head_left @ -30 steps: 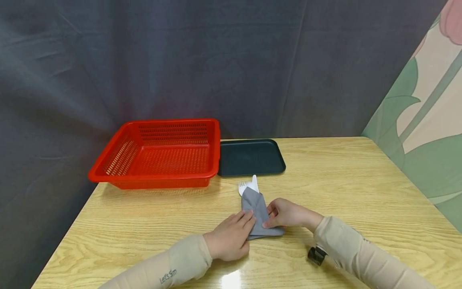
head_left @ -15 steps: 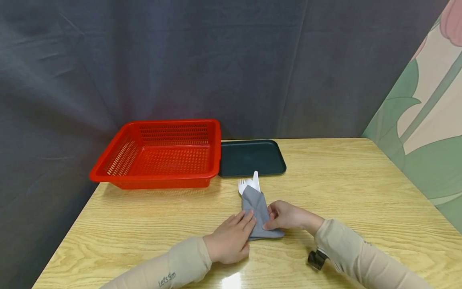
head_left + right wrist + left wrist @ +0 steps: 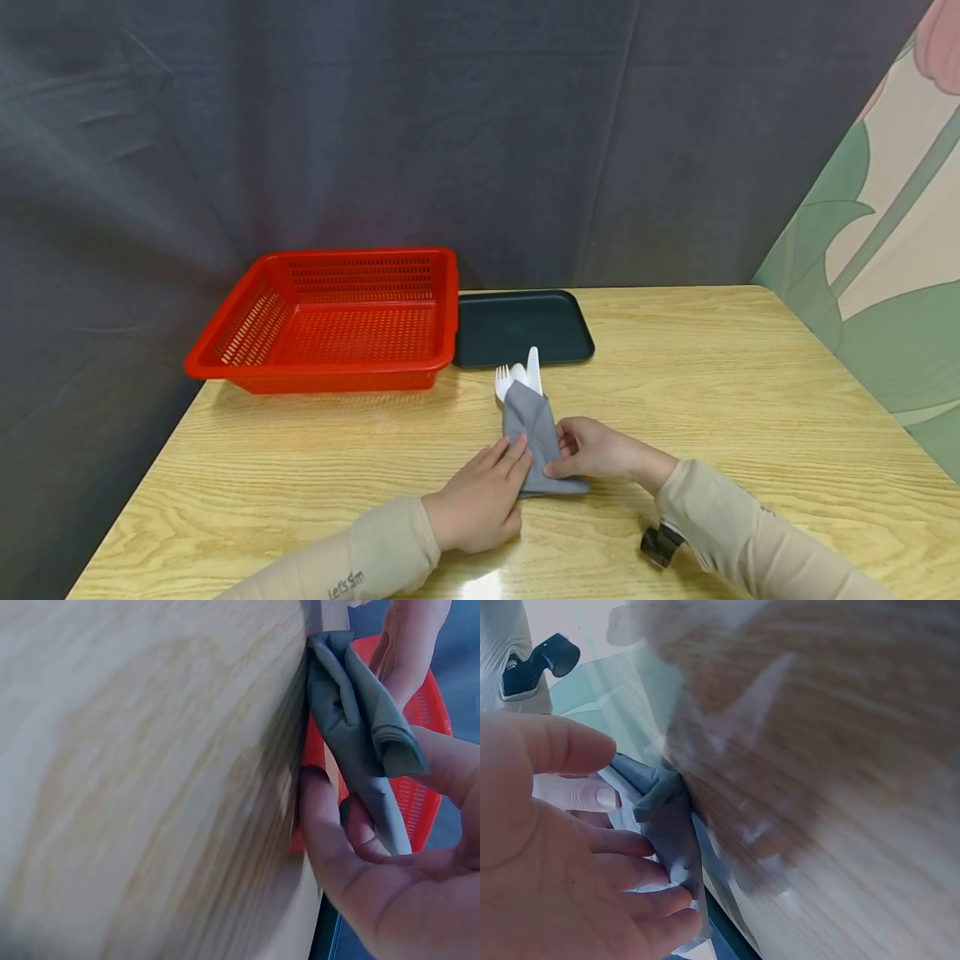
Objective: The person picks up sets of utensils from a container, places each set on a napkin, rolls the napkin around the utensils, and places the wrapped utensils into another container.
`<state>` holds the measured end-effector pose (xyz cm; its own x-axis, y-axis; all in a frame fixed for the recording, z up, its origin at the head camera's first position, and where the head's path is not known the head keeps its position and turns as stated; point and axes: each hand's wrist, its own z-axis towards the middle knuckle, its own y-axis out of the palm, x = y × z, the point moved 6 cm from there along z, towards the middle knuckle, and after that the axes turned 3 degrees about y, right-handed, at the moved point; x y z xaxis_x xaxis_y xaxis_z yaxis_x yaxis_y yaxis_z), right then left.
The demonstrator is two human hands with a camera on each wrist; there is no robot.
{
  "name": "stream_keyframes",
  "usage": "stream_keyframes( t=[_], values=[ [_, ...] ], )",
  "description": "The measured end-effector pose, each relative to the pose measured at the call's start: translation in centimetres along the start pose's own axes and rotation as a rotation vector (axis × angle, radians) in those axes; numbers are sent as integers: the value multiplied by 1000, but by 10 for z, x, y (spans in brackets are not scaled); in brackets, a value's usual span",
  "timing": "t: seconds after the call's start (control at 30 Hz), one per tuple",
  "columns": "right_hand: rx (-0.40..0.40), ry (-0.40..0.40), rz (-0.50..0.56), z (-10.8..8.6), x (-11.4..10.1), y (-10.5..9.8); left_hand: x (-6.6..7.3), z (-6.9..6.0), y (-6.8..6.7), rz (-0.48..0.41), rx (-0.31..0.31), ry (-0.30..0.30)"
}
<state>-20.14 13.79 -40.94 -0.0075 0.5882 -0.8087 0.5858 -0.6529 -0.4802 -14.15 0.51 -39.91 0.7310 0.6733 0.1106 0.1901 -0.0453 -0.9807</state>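
A grey cloth napkin [image 3: 538,433] lies folded on the table around a white fork [image 3: 502,385], a white spoon [image 3: 519,374] and a white knife [image 3: 534,372]. Their heads stick out of its far end, while the handles are hidden in the cloth. My left hand [image 3: 478,500] presses its fingers, nearly straight, on the napkin's left side. At the right edge my right hand [image 3: 600,448] pinches the cloth between thumb and fingers. In the right wrist view the near end of the napkin [image 3: 349,705] shows rolled layers, with the right fingers [image 3: 326,817] alongside.
A red perforated basket [image 3: 322,367] stands at the back left of the wooden table [image 3: 712,383]. Beside it lies a dark green tray [image 3: 521,327], just beyond the cutlery tips. A dark curtain [image 3: 450,142] hangs behind the table.
The knife has shifted farther out toward the tray, and more of the fork and spoon shows. The napkin's far end has crept slightly forward. Both hands keep nearly the same places.
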Motion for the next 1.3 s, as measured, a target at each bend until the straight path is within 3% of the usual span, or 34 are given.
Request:
stream_keyframes(
  t=[0.2,0.47,0.7,0.8,1.03,1.17,1.3],
  values=[
    [3,1,41,-1,-4,1,0,1,-4,-44,46,9],
    [6,-8,121,-5,-8,2,-2,1,-4,-191,52,-26],
    [102,-45,156,-6,-13,-1,-3,3,-5,-278,100,-67],
    [163,-85,137,-8,-19,-2,-6,5,-5,-407,126,-92],
    [318,-191,129,-15,-33,-4,-12,13,-10,-814,228,-129],
    [401,-238,119,-20,-40,-4,-12,15,-15,-971,306,-129],
    [447,-292,109,-24,-47,-3,-11,15,-21,-1065,415,-111]
  ],
)
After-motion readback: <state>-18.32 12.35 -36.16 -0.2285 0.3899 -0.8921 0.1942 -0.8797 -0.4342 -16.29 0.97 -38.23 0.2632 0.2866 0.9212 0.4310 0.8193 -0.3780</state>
